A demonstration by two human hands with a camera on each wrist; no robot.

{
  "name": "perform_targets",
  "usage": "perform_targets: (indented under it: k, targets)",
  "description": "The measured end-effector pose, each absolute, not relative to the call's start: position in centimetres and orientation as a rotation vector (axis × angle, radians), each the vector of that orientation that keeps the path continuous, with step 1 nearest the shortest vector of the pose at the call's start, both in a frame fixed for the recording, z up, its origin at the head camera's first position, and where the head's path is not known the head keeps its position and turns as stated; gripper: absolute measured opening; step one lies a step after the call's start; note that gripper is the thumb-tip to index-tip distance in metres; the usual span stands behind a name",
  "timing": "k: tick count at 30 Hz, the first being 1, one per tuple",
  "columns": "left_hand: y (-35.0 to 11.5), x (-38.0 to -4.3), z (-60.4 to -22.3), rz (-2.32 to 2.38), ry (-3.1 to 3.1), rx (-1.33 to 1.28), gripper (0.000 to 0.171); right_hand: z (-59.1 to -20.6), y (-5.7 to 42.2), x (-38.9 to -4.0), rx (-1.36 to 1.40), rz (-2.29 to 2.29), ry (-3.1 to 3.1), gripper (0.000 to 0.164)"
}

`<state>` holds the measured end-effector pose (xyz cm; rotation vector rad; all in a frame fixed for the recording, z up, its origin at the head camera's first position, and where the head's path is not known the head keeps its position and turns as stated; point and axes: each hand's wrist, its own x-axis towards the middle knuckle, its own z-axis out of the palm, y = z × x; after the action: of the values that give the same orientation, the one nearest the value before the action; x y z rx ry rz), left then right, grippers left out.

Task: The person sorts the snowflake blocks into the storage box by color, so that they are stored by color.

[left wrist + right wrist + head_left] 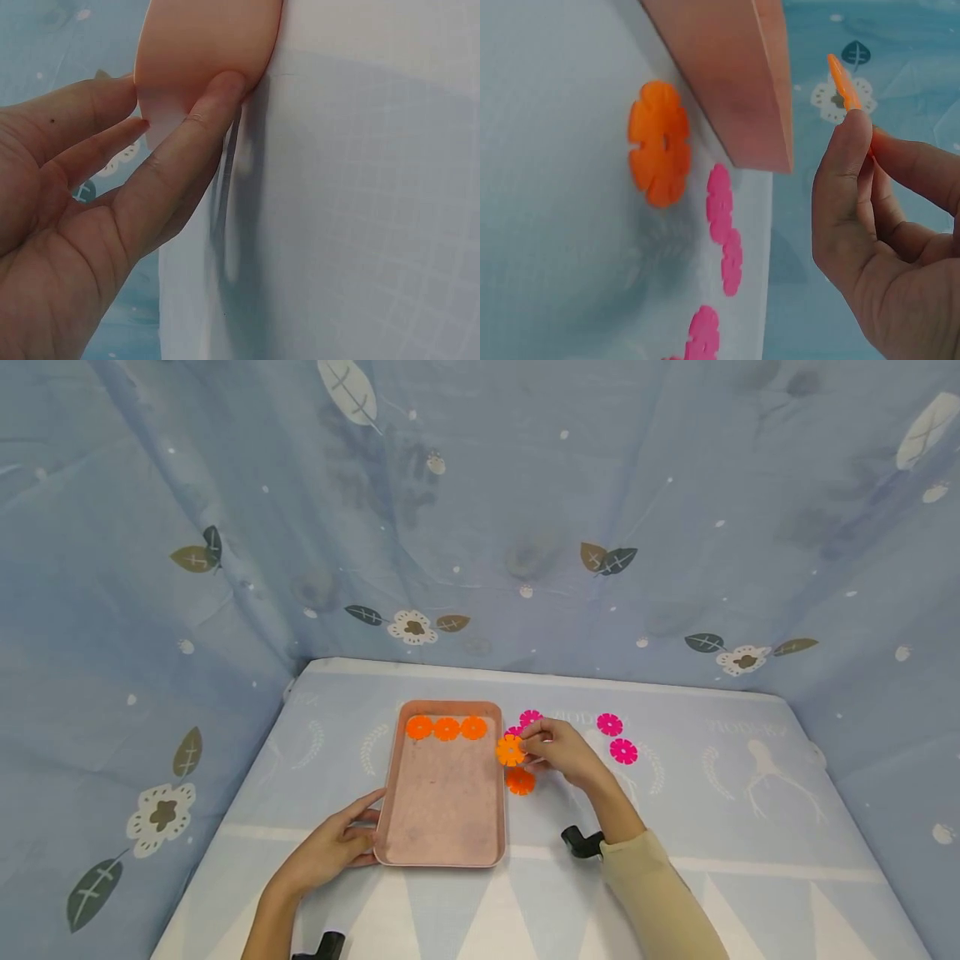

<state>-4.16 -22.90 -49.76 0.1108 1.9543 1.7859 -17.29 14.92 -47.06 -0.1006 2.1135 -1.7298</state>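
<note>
Looking down from the head camera, both forearms reach forward over the pale blue table (750, 827). The left hand (330, 847) lies low at the near left corner of the pink tray (450, 802), fingers fairly straight and touching its rim. The right hand (562, 752) (sleeve in cream) is raised just right of the tray's far end, fingertips pinching an orange flower disc (510, 750). Three orange discs (446, 728) sit in a row along the tray's far wall. A further orange disc (521, 782) lies on the table just below the held one, and pink discs (622, 751) are scattered beside and beyond the hand. Faint printed lettering on the tablecloth cannot be read.

From the left wrist, the left hand (97, 217) has its thumb (195, 142) pressed against the tray's rounded corner (202, 45), with the other fingers spread loosely behind the wall.

From the right wrist, the right hand (885, 247) pinches the orange flower disc (844, 79) edge-on between thumb and curled fingers, clear of the tray's wall (735, 82). The loose orange disc (660, 142) lies flat just beside the tray, with pink discs (724, 225) near it.
</note>
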Motion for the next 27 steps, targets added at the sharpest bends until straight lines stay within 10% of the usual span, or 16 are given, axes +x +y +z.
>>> perform_targets:
  k: [27]
  targets:
    - [-23.1, -4.2, -49.6, 1.811, 1.909, 0.150, 0.066, -47.9, 1.9, -19.8, -0.006, -1.994, 1.851, 0.019]
